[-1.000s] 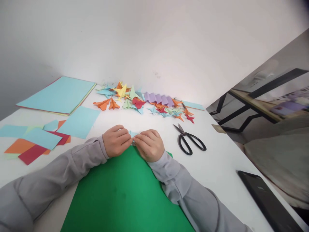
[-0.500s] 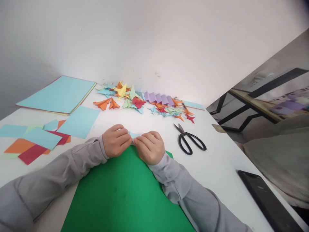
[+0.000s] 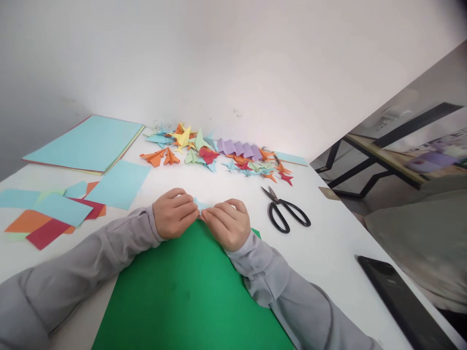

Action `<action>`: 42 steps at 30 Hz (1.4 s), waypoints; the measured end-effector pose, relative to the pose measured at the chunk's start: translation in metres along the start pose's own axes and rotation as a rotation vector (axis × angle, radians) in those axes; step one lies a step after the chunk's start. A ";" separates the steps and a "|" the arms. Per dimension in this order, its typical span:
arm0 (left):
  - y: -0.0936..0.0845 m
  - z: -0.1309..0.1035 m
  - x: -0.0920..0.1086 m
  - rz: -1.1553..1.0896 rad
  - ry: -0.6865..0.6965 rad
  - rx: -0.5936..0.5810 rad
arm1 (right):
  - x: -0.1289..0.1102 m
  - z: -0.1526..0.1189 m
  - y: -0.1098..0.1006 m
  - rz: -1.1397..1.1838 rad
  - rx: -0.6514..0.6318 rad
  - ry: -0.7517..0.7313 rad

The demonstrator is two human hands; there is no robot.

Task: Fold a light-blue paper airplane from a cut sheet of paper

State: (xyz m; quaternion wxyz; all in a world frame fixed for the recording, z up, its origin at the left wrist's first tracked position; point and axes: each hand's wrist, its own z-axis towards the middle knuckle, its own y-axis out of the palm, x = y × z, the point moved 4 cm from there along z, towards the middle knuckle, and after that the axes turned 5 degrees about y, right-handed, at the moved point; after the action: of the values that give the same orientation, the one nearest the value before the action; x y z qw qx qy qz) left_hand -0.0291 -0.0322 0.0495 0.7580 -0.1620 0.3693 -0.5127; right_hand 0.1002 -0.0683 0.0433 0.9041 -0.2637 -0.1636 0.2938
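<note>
A small piece of light blue paper (image 3: pixel 201 206) shows between my hands, mostly covered by the fingers. My left hand (image 3: pixel 175 214) pinches its left side, fingers curled inward. From the other side my right hand (image 3: pixel 229 223) grips it, thumb and fingers pressed together. Both hands are over the far end of a green sheet (image 3: pixel 189 287) lying on the white table. How the blue paper is folded cannot be made out.
Black-handled scissors (image 3: pixel 284 209) lie partly spread to the right, with a dark phone (image 3: pixel 404 301) nearer the edge. Folded paper figures (image 3: pixel 184 138) and a purple pleated strip (image 3: pixel 239 148) line the wall. Coloured paper pieces (image 3: pixel 62 208) and stacked sheets (image 3: pixel 87 141) lie left.
My right hand has shifted very slightly away from the left, so a little more of the blue paper shows. Both hands keep their pinch; the view has moved a touch.
</note>
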 end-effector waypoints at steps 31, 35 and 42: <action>0.005 -0.023 -0.036 -0.535 -1.100 0.446 | 0.036 -0.009 0.016 0.521 0.076 0.674; 0.026 -0.029 -0.030 -0.894 -1.444 0.474 | 0.040 -0.019 0.034 1.070 0.044 1.039; 0.036 -0.029 -0.019 -1.209 -1.626 0.411 | 0.032 -0.026 0.044 1.349 -0.131 1.376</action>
State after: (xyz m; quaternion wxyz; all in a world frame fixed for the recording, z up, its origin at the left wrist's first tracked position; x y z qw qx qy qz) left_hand -0.0304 0.0043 0.0149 0.4075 -0.4856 -0.4922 -0.5966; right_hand 0.1175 -0.0287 0.0015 0.4267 -0.4664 0.5720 0.5228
